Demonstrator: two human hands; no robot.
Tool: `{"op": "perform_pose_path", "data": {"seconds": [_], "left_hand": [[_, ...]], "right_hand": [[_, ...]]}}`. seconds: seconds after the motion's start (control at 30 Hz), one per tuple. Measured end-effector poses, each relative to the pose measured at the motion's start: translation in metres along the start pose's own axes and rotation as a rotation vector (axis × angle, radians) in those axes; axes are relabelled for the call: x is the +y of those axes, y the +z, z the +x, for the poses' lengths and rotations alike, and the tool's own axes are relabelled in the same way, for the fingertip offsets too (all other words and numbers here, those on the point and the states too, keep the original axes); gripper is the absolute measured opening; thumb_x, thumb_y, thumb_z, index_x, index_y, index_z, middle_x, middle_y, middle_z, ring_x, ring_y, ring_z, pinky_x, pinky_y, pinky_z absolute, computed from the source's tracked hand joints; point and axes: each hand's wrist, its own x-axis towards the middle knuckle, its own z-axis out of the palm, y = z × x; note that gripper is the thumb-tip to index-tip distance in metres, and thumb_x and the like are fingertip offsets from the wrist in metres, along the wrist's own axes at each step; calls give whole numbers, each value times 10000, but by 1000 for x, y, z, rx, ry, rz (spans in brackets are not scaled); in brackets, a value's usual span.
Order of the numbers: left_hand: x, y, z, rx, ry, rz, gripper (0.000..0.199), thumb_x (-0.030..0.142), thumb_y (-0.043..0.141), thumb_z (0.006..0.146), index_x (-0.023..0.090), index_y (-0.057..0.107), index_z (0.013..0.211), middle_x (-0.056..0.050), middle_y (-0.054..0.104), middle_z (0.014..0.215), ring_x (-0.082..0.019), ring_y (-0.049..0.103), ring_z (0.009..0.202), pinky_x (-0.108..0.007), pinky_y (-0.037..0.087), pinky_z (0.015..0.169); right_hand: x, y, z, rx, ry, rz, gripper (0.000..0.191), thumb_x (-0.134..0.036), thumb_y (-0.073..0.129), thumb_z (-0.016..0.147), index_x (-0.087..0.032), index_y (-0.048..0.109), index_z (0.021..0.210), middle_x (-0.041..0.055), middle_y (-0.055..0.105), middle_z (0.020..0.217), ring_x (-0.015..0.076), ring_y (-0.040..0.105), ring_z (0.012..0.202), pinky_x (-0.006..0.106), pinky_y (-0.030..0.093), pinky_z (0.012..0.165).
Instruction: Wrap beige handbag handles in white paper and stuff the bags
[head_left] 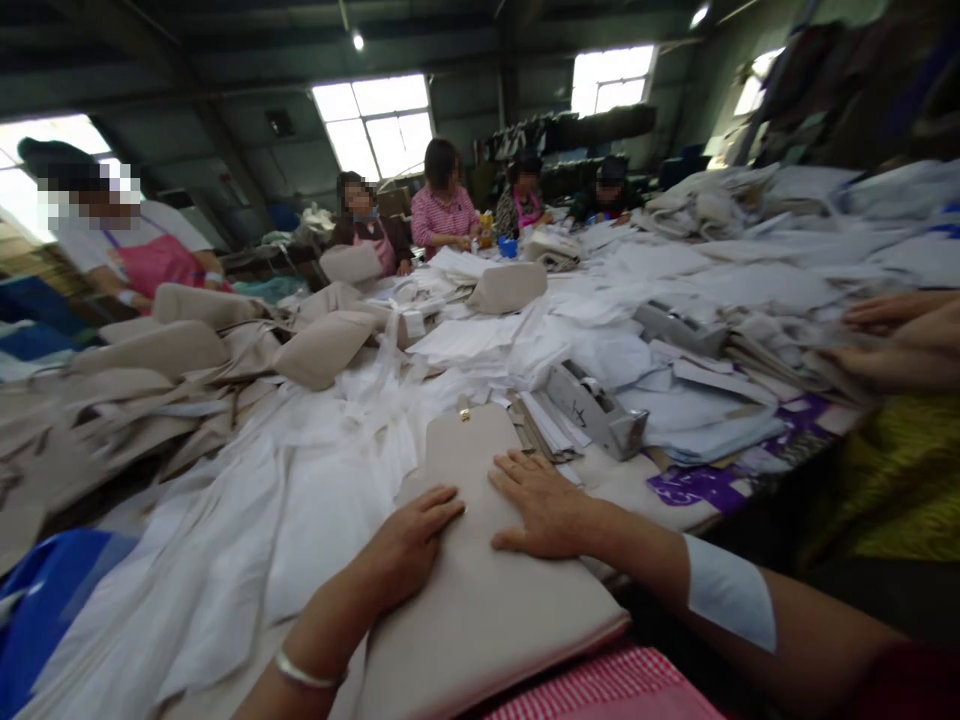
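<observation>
A beige bag piece point(495, 620) lies flat at the table's near edge, its narrower flap with a small gold clasp pointing away. My left hand point(411, 548) rests on its left side, fingers together and bent a little over the surface; what is under the palm is hidden. My right hand point(541, 508) lies flat on the right side of the flap, fingers spread. A silver bangle is on my left wrist and a white patch on my right forearm. Just beyond my right hand stands a grey tape dispenser point(592, 408).
White sheets point(322, 510) cover the table, with beige bags point(161, 350) piled at the left. A second dispenser point(679, 328) stands further back. A co-worker's hands point(892, 340) are at the right. A blue object point(56, 590) sits lower left; several people work across the table.
</observation>
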Motion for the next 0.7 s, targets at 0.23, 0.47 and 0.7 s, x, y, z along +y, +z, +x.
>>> {"op": "perform_pose_path", "data": {"seconds": [0.23, 0.47, 0.7], "left_hand": [[28, 8, 32, -255, -238, 208, 789, 574, 451, 863, 145, 286, 1505, -141, 184, 1582, -345, 186, 1452, -545, 235, 1156], [27, 22, 40, -324, -273, 294, 825, 613, 482, 820, 284, 184, 1515, -139, 52, 1592, -429, 122, 1438, -661, 290, 1051], [34, 16, 43, -311, -288, 306, 805, 623, 507, 800, 310, 247, 1495, -120, 125, 1590, -412, 168, 1434, -635, 292, 1059]], "right_hand": [[7, 7, 1, 159, -36, 116, 832, -675, 502, 825, -103, 447, 1426, 215, 352, 1514, 417, 261, 1406, 614, 262, 1093], [54, -23, -14, 791, -153, 241, 360, -261, 586, 845, -142, 644, 1180, 138, 636, 1259, 223, 566, 1193, 362, 419, 1056], [193, -122, -11, 726, 638, -16, 445, -133, 532, 861, -108, 561, 1305, 169, 590, 1309, 268, 546, 1210, 396, 423, 1038]]}}
